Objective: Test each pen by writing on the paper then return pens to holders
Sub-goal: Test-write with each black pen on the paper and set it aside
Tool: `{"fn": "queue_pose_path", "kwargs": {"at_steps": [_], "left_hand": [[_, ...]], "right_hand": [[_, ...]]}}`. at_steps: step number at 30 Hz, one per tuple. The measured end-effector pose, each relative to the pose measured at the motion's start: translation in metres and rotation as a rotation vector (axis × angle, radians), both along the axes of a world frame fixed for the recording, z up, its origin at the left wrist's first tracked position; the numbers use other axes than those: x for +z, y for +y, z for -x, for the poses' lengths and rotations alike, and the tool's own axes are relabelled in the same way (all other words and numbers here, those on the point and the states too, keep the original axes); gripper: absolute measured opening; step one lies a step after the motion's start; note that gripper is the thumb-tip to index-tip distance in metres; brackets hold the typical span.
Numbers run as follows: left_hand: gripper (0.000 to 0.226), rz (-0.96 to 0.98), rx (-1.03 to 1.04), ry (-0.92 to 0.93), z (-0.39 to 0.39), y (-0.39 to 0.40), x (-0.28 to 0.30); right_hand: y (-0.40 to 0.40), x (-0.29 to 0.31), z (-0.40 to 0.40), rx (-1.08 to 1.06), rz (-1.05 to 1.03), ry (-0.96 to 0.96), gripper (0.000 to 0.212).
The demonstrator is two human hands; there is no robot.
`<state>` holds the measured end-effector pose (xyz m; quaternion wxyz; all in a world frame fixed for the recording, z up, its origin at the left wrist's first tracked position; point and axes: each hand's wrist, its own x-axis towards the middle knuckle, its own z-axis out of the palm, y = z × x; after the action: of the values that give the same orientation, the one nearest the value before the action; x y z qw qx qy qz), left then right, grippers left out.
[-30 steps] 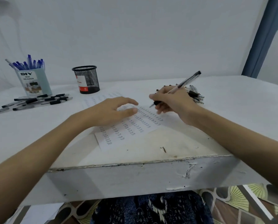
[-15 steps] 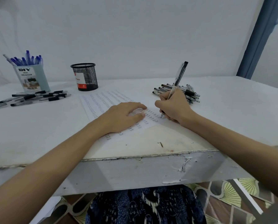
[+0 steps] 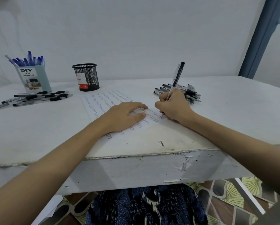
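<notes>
White table (image 3: 233, 111) at frame centre: right hand (image 3: 173, 108) had swung its gripped pen (image 3: 175, 83) upright, tip onto paper (image 3: 106, 101); left hand (image 3: 124, 116) lay flat, testing underway.

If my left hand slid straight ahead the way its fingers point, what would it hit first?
The left hand lies flat on the paper, fingers pointing right toward the right hand gripping the pen. It would probably meet that hand's knuckles first; the gap looks small.
</notes>
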<state>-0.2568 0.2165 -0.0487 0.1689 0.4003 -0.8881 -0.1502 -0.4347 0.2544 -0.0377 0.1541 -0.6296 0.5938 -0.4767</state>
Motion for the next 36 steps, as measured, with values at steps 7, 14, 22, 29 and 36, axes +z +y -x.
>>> {"fn": "queue_pose_path", "kwargs": {"at_steps": [7,14,22,29,36], "left_hand": [[0.046,-0.009,0.000,0.001,-0.0003,-0.0010,-0.0003],[0.035,0.000,-0.003,0.006,0.0002,-0.0003,-0.0005],[0.044,-0.009,-0.001,0.006,-0.0004,-0.0008,-0.0010],[0.040,0.002,-0.001,0.003,-0.0005,-0.0014,-0.0006],[0.036,0.000,0.004,0.000,0.0001,-0.0008,-0.0003]], "right_hand": [[0.0003,0.0011,0.0006,-0.006,0.001,-0.006,0.044],[0.0001,0.0000,0.0000,-0.027,0.004,0.034,0.046],[-0.0017,-0.0003,0.0014,-0.051,-0.002,0.020,0.040],[-0.0038,-0.0009,0.0026,-0.084,-0.011,0.014,0.037],[-0.0023,-0.0003,0.0015,-0.095,0.004,0.028,0.043]]}}
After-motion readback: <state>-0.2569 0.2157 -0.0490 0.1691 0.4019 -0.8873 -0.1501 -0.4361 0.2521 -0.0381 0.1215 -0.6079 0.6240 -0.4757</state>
